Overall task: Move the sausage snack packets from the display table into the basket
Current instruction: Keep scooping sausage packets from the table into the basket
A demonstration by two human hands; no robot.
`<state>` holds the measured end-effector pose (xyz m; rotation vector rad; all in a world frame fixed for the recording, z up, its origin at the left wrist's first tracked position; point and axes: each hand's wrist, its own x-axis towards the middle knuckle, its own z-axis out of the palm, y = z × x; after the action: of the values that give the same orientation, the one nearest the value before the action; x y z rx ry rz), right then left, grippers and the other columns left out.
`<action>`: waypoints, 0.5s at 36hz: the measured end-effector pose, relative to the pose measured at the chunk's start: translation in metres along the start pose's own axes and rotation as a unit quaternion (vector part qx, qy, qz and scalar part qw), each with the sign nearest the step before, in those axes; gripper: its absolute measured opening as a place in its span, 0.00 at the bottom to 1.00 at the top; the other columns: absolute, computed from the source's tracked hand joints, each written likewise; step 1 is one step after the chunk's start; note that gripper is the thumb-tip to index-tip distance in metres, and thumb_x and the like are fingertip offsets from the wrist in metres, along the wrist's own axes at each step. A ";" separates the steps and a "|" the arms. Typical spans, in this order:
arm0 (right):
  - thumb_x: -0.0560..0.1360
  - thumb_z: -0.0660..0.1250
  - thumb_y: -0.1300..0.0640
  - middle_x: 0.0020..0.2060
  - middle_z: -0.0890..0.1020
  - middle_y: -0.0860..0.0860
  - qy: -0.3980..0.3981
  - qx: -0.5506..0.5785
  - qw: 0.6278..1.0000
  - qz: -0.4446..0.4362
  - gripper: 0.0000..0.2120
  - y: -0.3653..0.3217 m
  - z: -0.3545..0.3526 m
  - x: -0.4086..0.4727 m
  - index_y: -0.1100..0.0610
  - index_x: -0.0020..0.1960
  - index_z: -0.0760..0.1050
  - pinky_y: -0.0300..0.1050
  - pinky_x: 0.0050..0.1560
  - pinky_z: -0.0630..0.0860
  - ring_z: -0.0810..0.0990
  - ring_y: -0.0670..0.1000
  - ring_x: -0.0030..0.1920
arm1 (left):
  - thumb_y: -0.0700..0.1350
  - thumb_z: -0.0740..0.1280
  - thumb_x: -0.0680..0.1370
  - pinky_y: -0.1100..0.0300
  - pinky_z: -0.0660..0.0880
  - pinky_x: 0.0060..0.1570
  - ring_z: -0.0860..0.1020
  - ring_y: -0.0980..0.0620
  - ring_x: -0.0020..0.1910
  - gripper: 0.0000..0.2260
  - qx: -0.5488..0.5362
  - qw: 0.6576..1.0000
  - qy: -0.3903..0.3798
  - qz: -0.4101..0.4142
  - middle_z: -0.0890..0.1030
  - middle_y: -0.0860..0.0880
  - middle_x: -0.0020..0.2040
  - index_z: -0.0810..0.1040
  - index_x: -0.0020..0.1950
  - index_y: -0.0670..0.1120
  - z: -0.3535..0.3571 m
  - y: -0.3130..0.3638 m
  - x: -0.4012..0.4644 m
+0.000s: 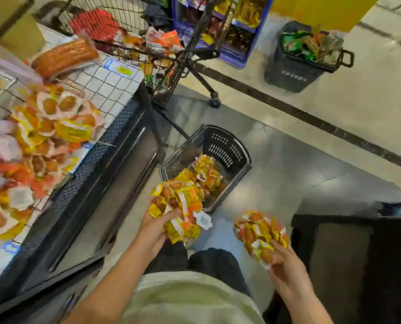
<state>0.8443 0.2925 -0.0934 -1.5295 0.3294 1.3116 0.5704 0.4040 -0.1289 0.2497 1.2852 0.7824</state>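
Left hand (156, 226) fingers curled, gripping one bunch of sausage snack packets (179, 208) at near rim of black basket (227, 146). Right hand (286, 267) clutching second bunch (260, 232), right of basket, above floor. One basket on floor, partly filled with packets (205, 173). More packets heaped on tabletop (115, 83), too many to count. One wire cart (148, 38) beyond; second loaded basket (304, 57) far right.

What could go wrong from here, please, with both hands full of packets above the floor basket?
The left hand grips an overfull bunch of packets, with one white-backed packet jutting out; it may fall short of the basket. The right hand holds its bunch well right of the rim, over bare floor.
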 end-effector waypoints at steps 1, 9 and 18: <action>0.81 0.61 0.66 0.66 0.79 0.62 0.009 -0.005 1.000 0.000 0.19 -0.002 0.004 0.007 0.62 0.72 0.72 0.54 0.62 0.79 0.76 0.63 0.68 | 0.29 0.70 0.73 0.49 0.83 0.46 0.85 0.43 0.52 0.23 -0.002 1.000 0.004 -0.006 0.84 0.39 0.58 0.75 0.68 0.39 0.001 -0.002 0.012; 0.81 0.61 0.64 0.66 0.80 0.60 -0.037 -0.102 0.994 0.007 0.20 -0.012 0.057 0.106 0.59 0.72 0.73 0.62 0.68 0.74 0.77 0.66 0.68 | 0.29 0.69 0.75 0.47 0.81 0.50 0.84 0.41 0.51 0.19 0.007 0.997 0.071 -0.019 0.85 0.42 0.53 0.77 0.64 0.42 0.008 -0.030 0.122; 0.80 0.66 0.62 0.61 0.84 0.58 -0.057 -0.275 0.959 -0.024 0.18 0.006 0.121 0.300 0.57 0.69 0.76 0.61 0.64 0.77 0.83 0.60 0.59 | 0.31 0.70 0.75 0.52 0.82 0.38 0.85 0.42 0.47 0.20 -0.024 0.992 0.119 -0.031 0.84 0.40 0.55 0.77 0.66 0.40 0.026 -0.103 0.257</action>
<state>0.8811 0.5080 -0.3322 -1.8905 -0.1649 1.5242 0.6520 0.5016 -0.3766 0.0791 1.4893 0.8061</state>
